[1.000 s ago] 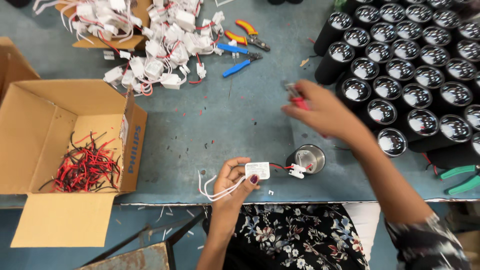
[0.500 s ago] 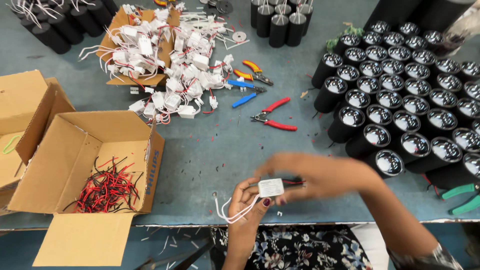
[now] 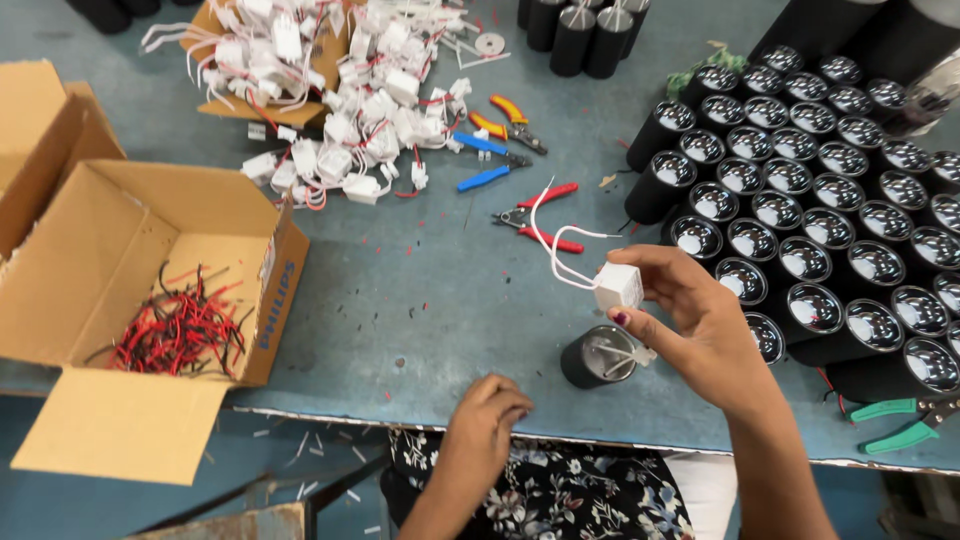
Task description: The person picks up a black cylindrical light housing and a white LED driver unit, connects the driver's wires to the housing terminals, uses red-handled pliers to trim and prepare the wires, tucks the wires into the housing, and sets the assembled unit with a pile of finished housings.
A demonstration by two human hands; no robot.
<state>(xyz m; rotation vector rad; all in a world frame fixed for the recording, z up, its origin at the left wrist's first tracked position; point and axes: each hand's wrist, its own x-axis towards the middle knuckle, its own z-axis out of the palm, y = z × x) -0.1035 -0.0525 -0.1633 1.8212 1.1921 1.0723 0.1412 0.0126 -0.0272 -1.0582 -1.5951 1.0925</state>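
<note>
My right hand (image 3: 700, 325) holds a small white box-shaped module (image 3: 619, 286) above the table, its white wires (image 3: 553, 243) curling up and to the left. Just below that hand a black cylindrical lamp housing (image 3: 597, 357) stands on the table, open end up, with a white connector at its rim. My left hand (image 3: 487, 417) rests at the table's near edge with fingers curled and nothing visible in it.
An open cardboard box (image 3: 170, 240) with red and black wire offcuts (image 3: 180, 325) sits at the left. A pile of white modules (image 3: 345, 95) lies at the back. Red-handled cutters (image 3: 535, 217), blue and orange pliers, green-handled pliers (image 3: 900, 425). Several black housings (image 3: 810, 190) fill the right.
Both hands held the white module low near the table edge; now my right hand alone has lifted it up and right, and my left hand has let go and dropped to the edge.
</note>
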